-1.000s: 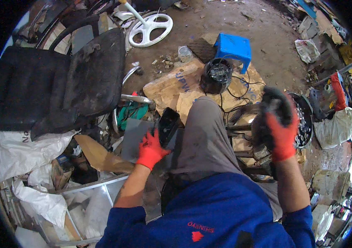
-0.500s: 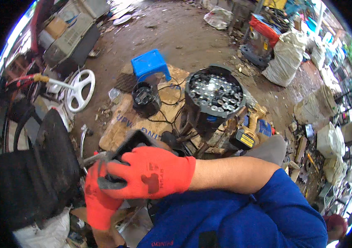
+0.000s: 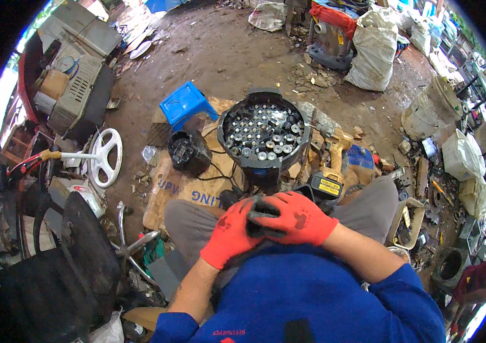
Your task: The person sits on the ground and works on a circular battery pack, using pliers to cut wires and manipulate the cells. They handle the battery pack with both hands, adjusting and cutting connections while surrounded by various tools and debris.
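Note:
My left hand [image 3: 233, 231] and my right hand [image 3: 288, 218], in red gloves with dark palms, meet in front of my body, fingers curled and overlapping around something I cannot make out clearly. Just beyond them sit a black drum-like container [image 3: 264, 177] packed with small metal-topped cylinders, and a smaller black cylindrical device [image 3: 189, 153] with cables, on worn printed board [image 3: 174, 188]. A yellow-and-black cordless drill [image 3: 330, 166] lies right of the container, near my right hand. My knees spread either side.
A blue stool [image 3: 183, 103] stands behind the device. Left are a black chair [image 3: 54, 286], a white wheel [image 3: 106, 157] on a pole and scrap cases [image 3: 77, 97]. Right are sacks [image 3: 371, 48], buckets [image 3: 428, 108], assorted scrap and another person [image 3: 477, 286] in maroon.
My hands, apart a second earlier with dark objects in them, have come together and moved rightward from half a second ago. The view has swung, bringing the container to the middle.

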Available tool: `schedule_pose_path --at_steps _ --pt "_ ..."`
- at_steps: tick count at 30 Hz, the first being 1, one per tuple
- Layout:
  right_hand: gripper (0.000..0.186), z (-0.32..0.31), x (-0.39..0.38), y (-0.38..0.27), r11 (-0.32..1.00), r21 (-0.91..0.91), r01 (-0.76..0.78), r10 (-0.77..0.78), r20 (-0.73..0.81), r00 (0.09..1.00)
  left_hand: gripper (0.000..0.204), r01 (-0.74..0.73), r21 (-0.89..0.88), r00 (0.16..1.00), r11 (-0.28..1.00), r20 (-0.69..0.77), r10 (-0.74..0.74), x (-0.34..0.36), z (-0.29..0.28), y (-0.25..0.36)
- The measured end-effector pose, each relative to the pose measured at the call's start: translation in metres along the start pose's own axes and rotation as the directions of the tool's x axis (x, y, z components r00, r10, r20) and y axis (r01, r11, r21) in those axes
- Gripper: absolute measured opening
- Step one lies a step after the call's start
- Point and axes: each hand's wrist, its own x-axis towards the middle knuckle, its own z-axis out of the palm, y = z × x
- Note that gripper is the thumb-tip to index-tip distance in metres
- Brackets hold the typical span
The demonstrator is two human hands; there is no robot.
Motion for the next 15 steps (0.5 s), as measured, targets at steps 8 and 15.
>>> schedule_pose_path --at_steps 8,15 --pt "0.054 -0.007 -0.023 0.033 0.993 0.024 -0.117 0.118 -0.054 0.991 0.088 0.075 0.053 0.993 0.996 0.082 -0.079 0.029 0.019 0.002" --pt "0.048 -0.019 -0.020 0.044 0.980 0.145 -0.133 0.127 0.053 0.991 0.087 0.056 0.115 0.989 0.992 0.132 -0.072 0.037 0.010 0.006"
